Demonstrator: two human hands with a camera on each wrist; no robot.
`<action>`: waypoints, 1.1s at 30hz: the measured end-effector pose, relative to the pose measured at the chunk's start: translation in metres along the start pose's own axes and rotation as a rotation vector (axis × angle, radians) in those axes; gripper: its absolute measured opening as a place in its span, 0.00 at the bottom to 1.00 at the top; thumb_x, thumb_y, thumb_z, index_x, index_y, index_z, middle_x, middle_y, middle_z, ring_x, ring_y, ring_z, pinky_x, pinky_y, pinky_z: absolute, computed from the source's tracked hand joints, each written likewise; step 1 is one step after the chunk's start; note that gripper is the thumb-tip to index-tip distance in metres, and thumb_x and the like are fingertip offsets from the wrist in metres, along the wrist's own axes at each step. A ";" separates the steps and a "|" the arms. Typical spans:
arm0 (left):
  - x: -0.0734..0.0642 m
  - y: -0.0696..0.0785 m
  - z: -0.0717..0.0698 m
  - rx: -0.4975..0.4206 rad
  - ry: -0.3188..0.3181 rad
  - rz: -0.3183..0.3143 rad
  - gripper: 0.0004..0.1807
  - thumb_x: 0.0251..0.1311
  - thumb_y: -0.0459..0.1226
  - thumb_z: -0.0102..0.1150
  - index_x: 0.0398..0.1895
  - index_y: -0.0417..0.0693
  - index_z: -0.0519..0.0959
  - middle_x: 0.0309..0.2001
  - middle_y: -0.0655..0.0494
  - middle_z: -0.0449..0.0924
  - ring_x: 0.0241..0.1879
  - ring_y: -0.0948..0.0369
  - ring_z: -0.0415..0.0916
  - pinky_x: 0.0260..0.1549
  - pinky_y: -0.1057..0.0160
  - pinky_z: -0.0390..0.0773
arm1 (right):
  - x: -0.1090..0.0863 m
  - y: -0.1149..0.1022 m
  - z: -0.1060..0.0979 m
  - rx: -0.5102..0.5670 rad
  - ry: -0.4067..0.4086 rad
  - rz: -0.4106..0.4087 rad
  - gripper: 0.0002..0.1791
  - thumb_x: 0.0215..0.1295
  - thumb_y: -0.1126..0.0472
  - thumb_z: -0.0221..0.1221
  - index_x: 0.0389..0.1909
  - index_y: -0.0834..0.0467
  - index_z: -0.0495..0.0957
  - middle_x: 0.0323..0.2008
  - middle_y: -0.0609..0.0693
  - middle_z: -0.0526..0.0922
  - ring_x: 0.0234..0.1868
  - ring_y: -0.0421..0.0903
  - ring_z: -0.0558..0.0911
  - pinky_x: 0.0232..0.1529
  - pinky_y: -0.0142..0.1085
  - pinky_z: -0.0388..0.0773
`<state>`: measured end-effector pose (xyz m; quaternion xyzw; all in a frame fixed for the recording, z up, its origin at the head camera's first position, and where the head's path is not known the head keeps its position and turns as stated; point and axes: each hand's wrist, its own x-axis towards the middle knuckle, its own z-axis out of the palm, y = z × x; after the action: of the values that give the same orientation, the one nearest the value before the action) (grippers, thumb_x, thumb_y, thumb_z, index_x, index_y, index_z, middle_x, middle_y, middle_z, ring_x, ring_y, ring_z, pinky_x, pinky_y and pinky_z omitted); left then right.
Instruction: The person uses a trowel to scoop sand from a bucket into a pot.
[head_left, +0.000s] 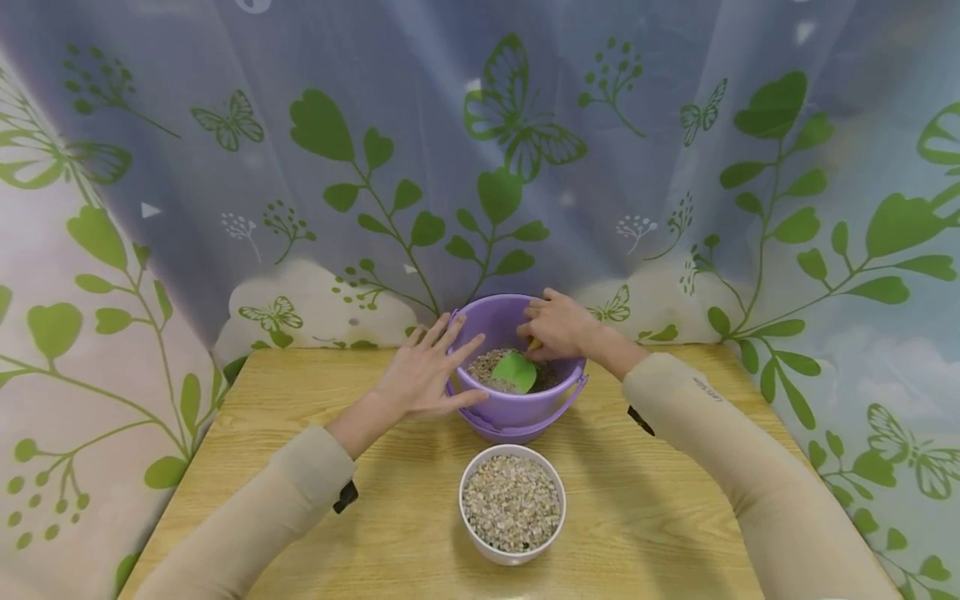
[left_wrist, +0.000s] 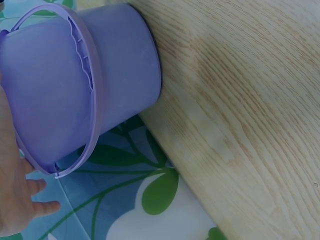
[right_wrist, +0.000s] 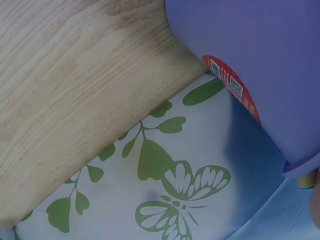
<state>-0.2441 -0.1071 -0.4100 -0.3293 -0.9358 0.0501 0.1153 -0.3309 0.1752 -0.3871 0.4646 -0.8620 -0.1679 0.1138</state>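
- Right hand point(head_left: 558, 327): grip closed round the handle of the green scoop point(head_left: 514, 371), inside the purple bucket point(head_left: 517, 408).
- Scoop: blade lies at 7 o'clock from the grip, long axis running 1 to 7, resting on the gravel.
- Left hand point(head_left: 423, 375): fingers straight, pressed to the bucket's 9 o'clock wall.
- White bowl point(head_left: 512, 504): gravel-filled, on the table point(head_left: 645, 508), at 6 o'clock of the bucket, just beside it.

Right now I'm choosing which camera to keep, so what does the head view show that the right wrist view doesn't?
Only the head view shows both hands: the left hand resting on the purple bucket, the right hand gripping a green scoop over its gravel, plus a white bowl of gravel.
Only the right wrist view shows a red label on the bucket's wall.
Both show the bucket, the wooden table and the leaf-print curtain.
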 end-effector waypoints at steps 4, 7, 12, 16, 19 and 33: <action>0.000 0.000 -0.001 0.012 -0.007 -0.001 0.59 0.60 0.84 0.13 0.86 0.63 0.53 0.86 0.43 0.50 0.85 0.42 0.52 0.76 0.37 0.69 | -0.002 0.002 -0.003 0.041 0.005 0.030 0.20 0.65 0.34 0.67 0.37 0.46 0.85 0.37 0.47 0.85 0.42 0.49 0.80 0.44 0.44 0.70; 0.001 0.000 -0.001 0.015 -0.006 0.001 0.54 0.65 0.81 0.27 0.86 0.62 0.53 0.86 0.43 0.51 0.84 0.41 0.53 0.76 0.37 0.70 | -0.004 0.002 -0.006 0.058 0.024 0.038 0.20 0.65 0.34 0.67 0.36 0.46 0.84 0.36 0.47 0.85 0.40 0.49 0.80 0.44 0.44 0.70; 0.001 0.000 -0.001 0.003 -0.012 0.001 0.53 0.65 0.80 0.33 0.86 0.62 0.54 0.86 0.42 0.49 0.84 0.41 0.52 0.76 0.36 0.68 | -0.006 0.003 -0.009 0.078 0.029 0.056 0.19 0.65 0.34 0.67 0.36 0.46 0.84 0.36 0.46 0.85 0.40 0.49 0.80 0.44 0.44 0.70; 0.001 0.000 0.000 -0.011 -0.020 -0.005 0.60 0.59 0.84 0.12 0.86 0.61 0.54 0.86 0.43 0.48 0.85 0.41 0.51 0.77 0.35 0.67 | -0.009 0.004 -0.009 0.074 0.033 0.069 0.19 0.66 0.33 0.66 0.36 0.45 0.83 0.35 0.45 0.84 0.39 0.49 0.78 0.44 0.43 0.69; 0.001 0.000 0.001 -0.021 -0.020 -0.009 0.66 0.52 0.85 0.00 0.86 0.61 0.55 0.86 0.43 0.48 0.85 0.41 0.50 0.77 0.35 0.66 | -0.011 0.004 -0.008 0.077 0.052 0.075 0.19 0.65 0.34 0.67 0.35 0.45 0.83 0.34 0.45 0.84 0.37 0.48 0.77 0.43 0.43 0.68; 0.000 0.002 -0.002 -0.023 -0.008 -0.007 0.69 0.49 0.84 -0.06 0.86 0.60 0.56 0.86 0.43 0.49 0.84 0.40 0.52 0.76 0.35 0.68 | -0.023 0.010 -0.011 0.189 0.105 0.115 0.16 0.65 0.36 0.68 0.36 0.45 0.85 0.37 0.45 0.87 0.37 0.48 0.77 0.41 0.41 0.64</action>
<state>-0.2431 -0.1056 -0.4085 -0.3273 -0.9379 0.0400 0.1081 -0.3215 0.1975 -0.3739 0.4311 -0.8921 -0.0544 0.1239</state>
